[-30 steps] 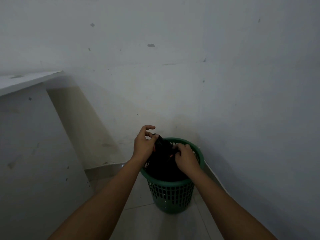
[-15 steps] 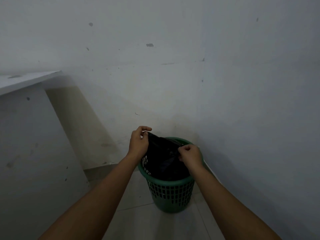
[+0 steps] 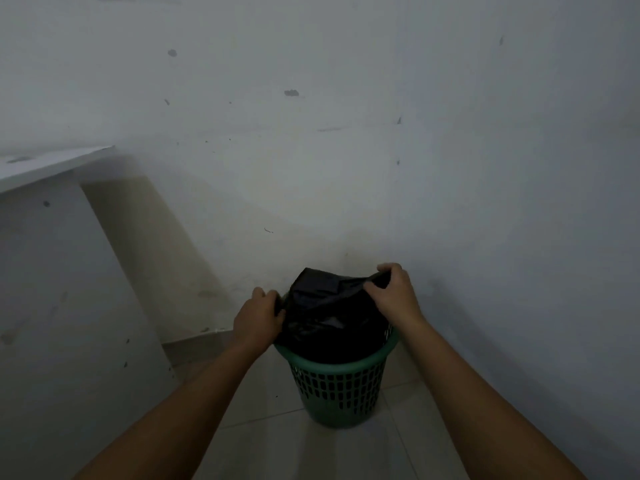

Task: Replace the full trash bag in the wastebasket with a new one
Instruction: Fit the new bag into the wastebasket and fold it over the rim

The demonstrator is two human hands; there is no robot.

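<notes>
A green slotted plastic wastebasket (image 3: 337, 386) stands on the tiled floor in the corner of the room. A black trash bag (image 3: 329, 313) fills its mouth and bulges up above the rim. My left hand (image 3: 258, 318) grips the bag's edge at the basket's left rim. My right hand (image 3: 393, 292) pinches the bag's edge at the upper right, above the rim, with the plastic stretched between both hands. The bag's contents are hidden.
White walls (image 3: 346, 150) meet right behind the basket. A white slanted panel with a ledge (image 3: 52, 271) stands at the left. Pale floor tiles (image 3: 277, 445) lie in front of the basket, between my forearms.
My hands have moved apart, pulling the bag's edge wider. The left hand went down to the left rim and the right hand went up and right. The bag now bulges higher.
</notes>
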